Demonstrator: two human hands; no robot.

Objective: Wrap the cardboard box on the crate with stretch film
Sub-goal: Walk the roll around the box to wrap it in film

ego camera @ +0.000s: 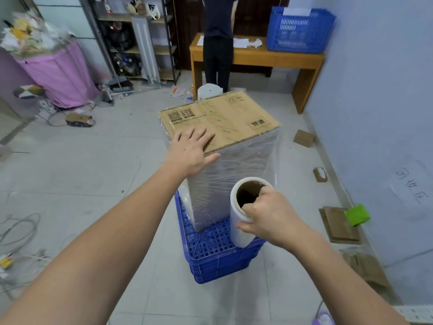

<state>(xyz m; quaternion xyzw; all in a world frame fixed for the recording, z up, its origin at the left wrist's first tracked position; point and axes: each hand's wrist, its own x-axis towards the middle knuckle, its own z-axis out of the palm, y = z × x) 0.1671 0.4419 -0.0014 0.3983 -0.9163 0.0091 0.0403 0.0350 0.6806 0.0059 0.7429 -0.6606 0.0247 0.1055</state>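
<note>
Two bare hands worked over the blue crate (210, 259). Nearest, the right hand (269, 214) gripped the stretch film roll (243, 221), fingers hooked into its core, its long axis near upright. Beyond, the left hand (192, 148) lay flat, fingers spread, on the cardboard box (225, 118), which stood tall on the crate, sides already filmed

Pale tiled floor (98, 174) under blue crate (218, 261), cardboard scraps (339, 224) and loose cables (18, 228).
</note>
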